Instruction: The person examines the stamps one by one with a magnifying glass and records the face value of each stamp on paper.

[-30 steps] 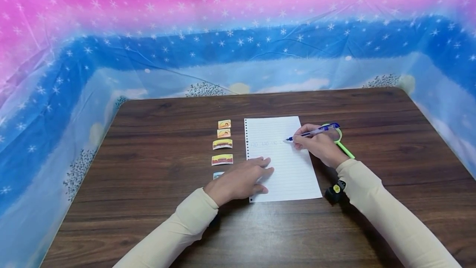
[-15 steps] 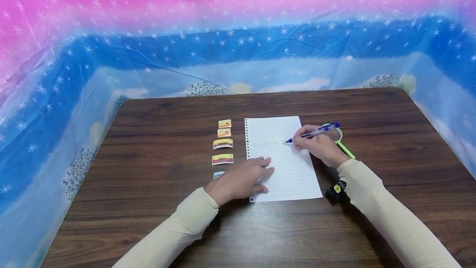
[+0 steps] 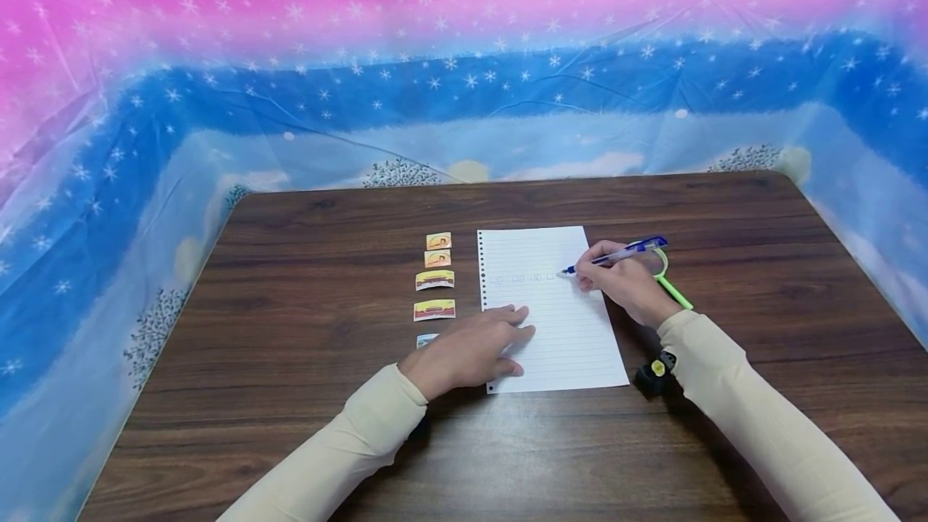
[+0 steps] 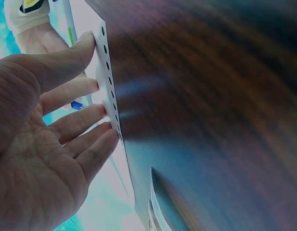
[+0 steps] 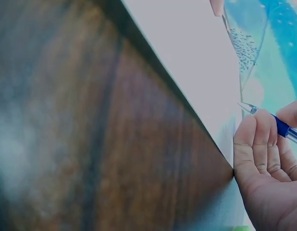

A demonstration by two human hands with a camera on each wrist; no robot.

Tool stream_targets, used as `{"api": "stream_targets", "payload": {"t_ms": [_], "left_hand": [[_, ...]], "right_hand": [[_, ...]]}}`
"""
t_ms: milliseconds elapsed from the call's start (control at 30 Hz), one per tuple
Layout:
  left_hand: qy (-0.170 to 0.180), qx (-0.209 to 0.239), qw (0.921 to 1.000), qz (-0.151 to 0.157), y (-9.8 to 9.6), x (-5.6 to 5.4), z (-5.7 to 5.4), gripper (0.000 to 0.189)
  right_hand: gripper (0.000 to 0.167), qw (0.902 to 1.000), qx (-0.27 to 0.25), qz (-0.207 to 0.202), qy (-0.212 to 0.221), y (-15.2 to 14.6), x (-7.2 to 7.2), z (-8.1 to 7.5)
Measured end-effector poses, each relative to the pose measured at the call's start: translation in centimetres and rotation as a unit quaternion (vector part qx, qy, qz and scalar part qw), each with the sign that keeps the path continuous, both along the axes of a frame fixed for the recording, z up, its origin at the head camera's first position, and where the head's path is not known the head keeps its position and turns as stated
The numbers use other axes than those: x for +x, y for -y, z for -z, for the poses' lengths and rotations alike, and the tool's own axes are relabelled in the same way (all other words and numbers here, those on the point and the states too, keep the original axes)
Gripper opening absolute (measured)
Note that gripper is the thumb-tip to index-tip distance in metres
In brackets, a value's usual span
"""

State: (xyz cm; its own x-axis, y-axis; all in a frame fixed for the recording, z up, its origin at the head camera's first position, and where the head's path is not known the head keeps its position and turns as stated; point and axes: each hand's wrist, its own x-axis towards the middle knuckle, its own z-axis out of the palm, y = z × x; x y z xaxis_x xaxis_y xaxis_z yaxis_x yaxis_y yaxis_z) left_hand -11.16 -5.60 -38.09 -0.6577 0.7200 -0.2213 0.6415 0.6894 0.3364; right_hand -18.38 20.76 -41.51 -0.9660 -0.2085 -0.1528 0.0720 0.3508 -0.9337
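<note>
A sheet of lined paper point(image 3: 561, 353), punched with holes along its left edge, lies on the table. My right hand point(image 3: 627, 284) pinches a blue pen point(image 3: 612, 257) whose tip is at the sheet, at the right end of a faint row of handwritten marks point(image 3: 516, 279). In the right wrist view, thumb and fingers hold the pen point(image 5: 284, 129) near its tip, and the other fingers are curled below. My left hand point(image 3: 464, 351) rests spread on the sheet's lower left. Its fingertips point(image 4: 109, 132) touch the paper by the holes in the left wrist view.
Several small printed cards point(image 3: 434, 310) lie in a column left of the sheet; the lowest card point(image 3: 425, 340) is partly hidden by my left hand. A green handle with a loop point(image 3: 674, 292) lies behind my right wrist. A snowflake-patterned cloth point(image 3: 464, 79) surrounds the table point(image 3: 312, 280).
The pen tip has shifted slightly to the right along the row, and more strokes show at its end. My left hand, the sheet and the cards have stayed in place.
</note>
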Motion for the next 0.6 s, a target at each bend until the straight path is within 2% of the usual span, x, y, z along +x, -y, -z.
{"api": "stream_targets", "payload": {"t_ms": [300,600], "left_hand": [[-0.003,-0.007,1.0,-0.001,-0.05,-0.01,0.06,0.059],[-0.001,-0.008,1.0,-0.002,-0.07,-0.01,0.04,0.059]], "right_hand": [[0.019,0.9999,-0.008,-0.004,-0.011,0.07,-0.06,0.12],[0.016,0.9999,-0.004,-0.01,-0.003,0.02,-0.1,0.07]]}}
